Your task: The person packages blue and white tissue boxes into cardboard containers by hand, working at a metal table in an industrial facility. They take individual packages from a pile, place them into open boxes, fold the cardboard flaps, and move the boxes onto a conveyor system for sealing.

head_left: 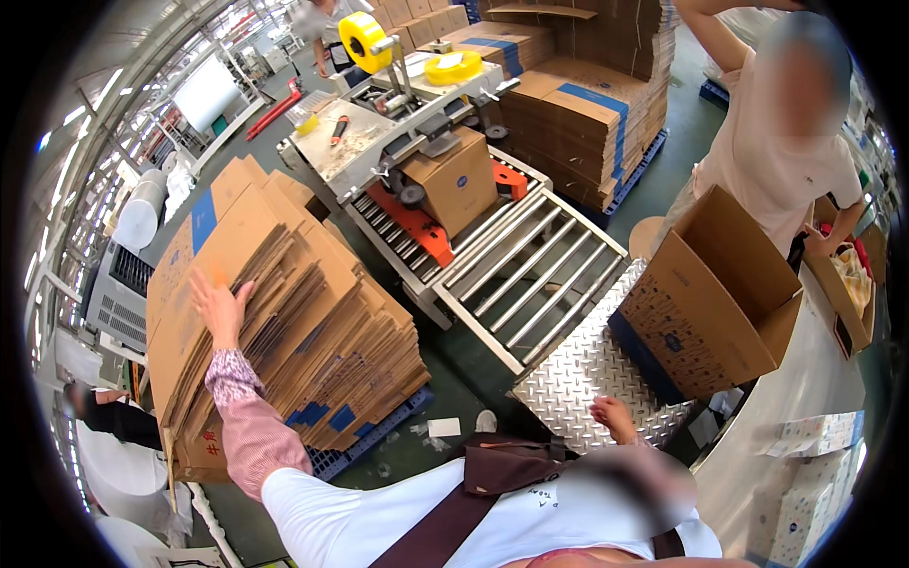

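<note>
My left hand lies flat on the tall leaning stack of flattened brown corrugated cartons, fingers spread and gripping nothing; no carton is lifted off yet. The stack sits on a blue plastic pallet at nine o'clock from me. My right hand rests at the near edge of the silver diamond-plate tabletop, at one o'clock; whether its fingers are spread or closed I cannot tell. At twelve o'clock one sealed brown carton stands in the grey tape-sealing machine, with the steel roller conveyor bare below it. At two o'clock another person tends an open brown carton, unsealed.
</note>
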Motion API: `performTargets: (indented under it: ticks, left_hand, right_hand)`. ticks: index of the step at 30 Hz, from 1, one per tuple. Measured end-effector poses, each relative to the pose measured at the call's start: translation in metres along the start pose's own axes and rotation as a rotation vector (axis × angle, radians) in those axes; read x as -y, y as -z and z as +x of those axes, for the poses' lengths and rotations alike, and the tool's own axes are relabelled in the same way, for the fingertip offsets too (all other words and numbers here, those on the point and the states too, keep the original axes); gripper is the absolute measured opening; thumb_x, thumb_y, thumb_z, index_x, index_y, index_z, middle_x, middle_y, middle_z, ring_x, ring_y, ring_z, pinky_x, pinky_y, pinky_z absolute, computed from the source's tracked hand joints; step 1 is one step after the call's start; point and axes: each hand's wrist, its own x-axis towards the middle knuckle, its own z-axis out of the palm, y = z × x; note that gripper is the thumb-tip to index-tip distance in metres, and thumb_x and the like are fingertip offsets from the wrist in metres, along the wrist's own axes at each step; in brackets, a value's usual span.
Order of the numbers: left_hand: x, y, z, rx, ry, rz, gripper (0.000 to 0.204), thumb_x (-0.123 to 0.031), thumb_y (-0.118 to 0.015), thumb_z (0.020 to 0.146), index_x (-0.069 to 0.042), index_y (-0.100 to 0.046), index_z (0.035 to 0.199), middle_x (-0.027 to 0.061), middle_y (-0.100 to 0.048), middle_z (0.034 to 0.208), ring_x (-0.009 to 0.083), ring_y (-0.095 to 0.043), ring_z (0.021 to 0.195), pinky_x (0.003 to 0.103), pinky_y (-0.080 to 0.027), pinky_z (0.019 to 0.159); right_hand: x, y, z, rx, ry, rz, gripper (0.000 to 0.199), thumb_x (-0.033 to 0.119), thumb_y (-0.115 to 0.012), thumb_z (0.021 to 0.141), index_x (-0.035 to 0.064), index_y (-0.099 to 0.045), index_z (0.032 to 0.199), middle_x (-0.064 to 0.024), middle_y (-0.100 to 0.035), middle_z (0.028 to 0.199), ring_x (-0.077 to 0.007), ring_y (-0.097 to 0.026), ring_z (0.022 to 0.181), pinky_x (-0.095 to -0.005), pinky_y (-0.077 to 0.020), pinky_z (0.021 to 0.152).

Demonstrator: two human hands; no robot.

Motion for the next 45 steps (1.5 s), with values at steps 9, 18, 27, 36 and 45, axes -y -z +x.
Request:
performTargets:
  ticks: [9,18,27,36,45]
  left_hand:
    - [-0.088,0.138,-0.102,0.155,-0.633,-0.549,0.058,0.008,-0.053,0.054,0.008,-0.053,0.113,0.0233,-0.053,0.118,0.0391,-0.045,0.118,0.05,-0.032,0.103]
    - [-0.164,0.084,-0.216,0.255,-0.76,-0.852,0.05,-0.027,-0.068,0.077,-0.003,-0.056,0.119,0.0221,-0.035,0.138,0.0389,-0.031,0.129,0.057,-0.021,0.105]
    - [-0.29,0.088,-0.158,0.13,-0.826,-1.371,0.06,-0.02,-0.07,0.075,0.0,-0.046,0.125,0.0291,-0.023,0.141,0.0477,-0.025,0.128,0.056,-0.021,0.105]
    - [-0.39,0.095,-0.036,0.294,-1.176,-0.997,0.057,-0.044,-0.07,0.073,-0.008,-0.06,0.116,0.0149,-0.063,0.081,0.0288,-0.061,0.079,0.04,-0.046,0.071]
    - [-0.441,0.103,0.016,0.65,-1.484,-0.722,0.043,-0.031,-0.057,0.086,0.002,-0.051,0.113,0.0234,-0.06,0.099,0.0347,-0.058,0.096,0.041,-0.046,0.083]
  right_hand:
    - [0.234,-0.287,-0.038,0.814,0.329,-0.17,0.036,0.034,-0.054,0.093,0.0016,-0.061,0.107,-0.0069,-0.066,0.091,-0.0119,-0.064,0.081,-0.0257,-0.0514,0.071]
    - [0.261,-0.222,-0.109,0.48,0.816,-0.299,0.034,0.019,-0.066,0.083,-0.002,-0.058,0.108,-0.0055,-0.063,0.099,-0.012,-0.054,0.095,-0.0296,-0.0432,0.086]
    - [0.21,0.041,-0.337,-0.611,1.063,-0.755,0.025,0.012,-0.076,0.068,0.0007,-0.054,0.065,-0.0025,-0.048,0.053,-0.0061,-0.043,0.05,-0.0249,-0.0354,0.046]
    - [0.234,0.012,-0.275,-0.859,1.086,-1.642,0.019,0.019,-0.061,0.078,0.0062,-0.051,0.086,-0.0086,-0.06,0.08,-0.0238,-0.061,0.082,-0.0355,-0.047,0.068]
    - [0.166,-0.033,-0.264,-1.18,1.435,-1.266,0.021,0.032,-0.068,0.075,0.0125,-0.061,0.08,0.0019,-0.057,0.082,-0.0162,-0.05,0.074,-0.0321,-0.0343,0.074]
